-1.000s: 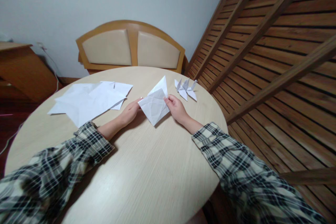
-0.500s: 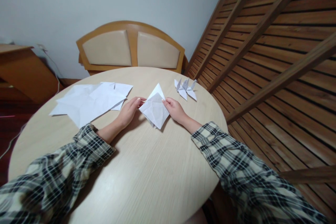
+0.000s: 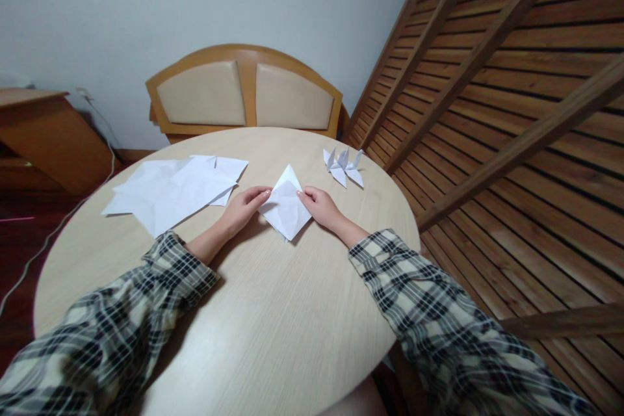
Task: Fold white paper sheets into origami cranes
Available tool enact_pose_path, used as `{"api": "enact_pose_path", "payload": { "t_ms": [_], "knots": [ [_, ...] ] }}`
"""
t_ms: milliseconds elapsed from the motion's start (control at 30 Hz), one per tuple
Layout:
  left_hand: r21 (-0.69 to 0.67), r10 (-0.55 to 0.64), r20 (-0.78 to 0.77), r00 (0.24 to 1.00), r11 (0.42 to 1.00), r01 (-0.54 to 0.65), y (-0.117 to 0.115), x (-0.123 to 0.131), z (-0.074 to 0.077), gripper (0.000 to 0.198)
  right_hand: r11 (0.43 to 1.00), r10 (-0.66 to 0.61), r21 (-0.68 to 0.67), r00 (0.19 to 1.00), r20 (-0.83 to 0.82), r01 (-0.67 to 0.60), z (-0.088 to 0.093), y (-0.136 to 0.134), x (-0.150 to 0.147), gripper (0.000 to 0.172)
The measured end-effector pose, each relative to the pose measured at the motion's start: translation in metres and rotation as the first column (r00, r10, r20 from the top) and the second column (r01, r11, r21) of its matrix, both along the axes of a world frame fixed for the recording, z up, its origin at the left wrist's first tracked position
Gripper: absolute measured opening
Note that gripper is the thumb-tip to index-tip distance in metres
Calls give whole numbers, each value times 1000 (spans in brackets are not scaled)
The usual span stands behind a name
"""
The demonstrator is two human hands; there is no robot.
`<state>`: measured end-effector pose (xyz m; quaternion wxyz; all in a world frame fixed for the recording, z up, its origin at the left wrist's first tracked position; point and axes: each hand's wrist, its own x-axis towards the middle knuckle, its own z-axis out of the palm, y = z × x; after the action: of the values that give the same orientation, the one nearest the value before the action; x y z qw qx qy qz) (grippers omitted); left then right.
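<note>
A folded white paper diamond (image 3: 286, 208) is held between my hands over the middle of the table, its layers slightly apart at the lower point. My left hand (image 3: 245, 206) pinches its left edge, thumb on top and fingers underneath. On the opposite edge my right hand (image 3: 319, 205) grips it the same way, with the thumb on the upper right side. Finished origami cranes (image 3: 343, 168) stand close together beyond my right hand. To the left of my left hand lie several overlapping sheets of white paper (image 3: 170, 188).
The round pale wooden table (image 3: 263, 325) spreads under my arms. Behind it stands a headboard (image 3: 251, 88) with beige panels, against the wall. Wooden slats (image 3: 487, 110) lean along the right side. A brown wooden desk (image 3: 46, 136) is at the far left, near a white cable (image 3: 53, 234).
My left thumb has come onto the top of the folded paper, where its fingers were at the edge before. The paper has shifted slightly down and left in view.
</note>
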<state>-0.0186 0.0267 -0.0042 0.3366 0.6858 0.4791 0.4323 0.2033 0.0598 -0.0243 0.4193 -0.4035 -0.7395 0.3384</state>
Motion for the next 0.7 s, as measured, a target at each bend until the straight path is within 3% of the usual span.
{"api": "enact_pose_path", "payload": {
  "t_ms": [167,567,700],
  "knots": [
    [-49,-51,5,999,997,52,-4,3,2,46,1000,-6,22,1000,23,5,-4,2,1,34],
    [15,9,-54,999,1000,-8,1,5,-1,27,1000,0,11,995,98,-1,-3,6,3,34],
    [36,41,-143,989,999,-37,1,6,-1,22,1000,16,6,990,137,-17,-4,7,4,32]
  ]
}}
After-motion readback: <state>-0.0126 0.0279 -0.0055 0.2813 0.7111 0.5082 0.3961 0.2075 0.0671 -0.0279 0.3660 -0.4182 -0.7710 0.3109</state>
